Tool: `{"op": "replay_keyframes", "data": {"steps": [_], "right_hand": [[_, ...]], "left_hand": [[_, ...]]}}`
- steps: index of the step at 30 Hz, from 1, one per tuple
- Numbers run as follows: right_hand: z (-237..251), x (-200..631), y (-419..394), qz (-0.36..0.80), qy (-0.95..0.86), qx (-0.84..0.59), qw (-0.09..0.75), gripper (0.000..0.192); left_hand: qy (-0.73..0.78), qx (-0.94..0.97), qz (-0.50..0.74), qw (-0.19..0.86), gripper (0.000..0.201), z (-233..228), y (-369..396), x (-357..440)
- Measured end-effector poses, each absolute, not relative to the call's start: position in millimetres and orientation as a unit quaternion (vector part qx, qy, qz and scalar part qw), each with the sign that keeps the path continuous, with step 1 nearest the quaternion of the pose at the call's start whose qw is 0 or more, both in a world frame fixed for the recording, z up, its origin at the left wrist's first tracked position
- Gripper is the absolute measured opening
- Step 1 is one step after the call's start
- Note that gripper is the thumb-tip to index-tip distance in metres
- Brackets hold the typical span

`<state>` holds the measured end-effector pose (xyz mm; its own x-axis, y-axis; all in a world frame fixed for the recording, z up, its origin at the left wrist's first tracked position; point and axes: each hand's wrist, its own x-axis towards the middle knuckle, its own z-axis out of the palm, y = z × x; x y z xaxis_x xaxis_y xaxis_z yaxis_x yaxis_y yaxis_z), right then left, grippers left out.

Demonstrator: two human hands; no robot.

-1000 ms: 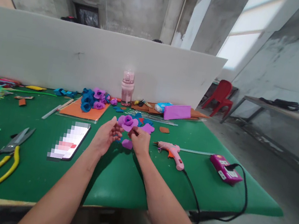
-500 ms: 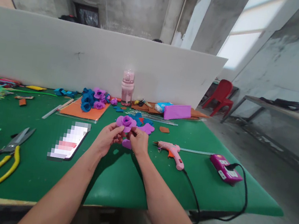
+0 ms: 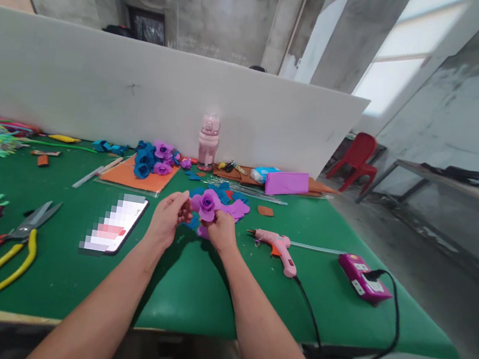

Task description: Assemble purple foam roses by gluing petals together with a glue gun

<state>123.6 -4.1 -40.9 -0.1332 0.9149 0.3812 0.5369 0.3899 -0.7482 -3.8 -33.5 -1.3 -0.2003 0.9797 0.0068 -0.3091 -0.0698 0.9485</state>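
Small purple rolled-foam rose (image 3: 209,204) is being held above the green felt-covered table (image 3: 185,292), centre of view, approx. over a scatter of loose purple and blue foam petals (image 3: 235,206). Right hand (image 3: 222,232) is being kept under the flower, fingers closed round its base, so the bloom is being carried from below. Left hand (image 3: 168,221) is being brought against the flower's left side, fingers curled and pinching at the outer petal edge; whether it grips or only touches can't be told. Judged as v. light, soft and springy: sheet foam, petals prob. glued, so likely to be crushed or peeled apart if squeezed at the bloom. Best being taken at the base/wrapped core, w/ light fingertip pressure only on petal rims. Pink hot-glue gun (image 3: 277,247) is lying just right of the hands, cord trailing off the table edge; a phone w/ blurred screen (image 3: 113,231) is lying to the left, yellow-handled scissors (image 3: 9,252) further left.
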Motion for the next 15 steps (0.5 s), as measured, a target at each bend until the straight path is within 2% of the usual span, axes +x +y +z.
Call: {"op": "replay_keyframes", "data": {"steps": [6, 15], "right_hand": [[-40.1, 123.4, -5.4, 0.215, -0.734, -0.487, 0.422, 0.014], [-41.3, 123.4, -5.8, 0.181, -0.743, -0.485, 0.424, 0.017]], "left_hand": [[0.417, 0.394, 0.614, 0.542, 0.035, -0.6, -35.3, -1.5], [0.42, 0.418, 0.629, 0.503, 0.028, -3.5, -34.6, -2.7]]}}
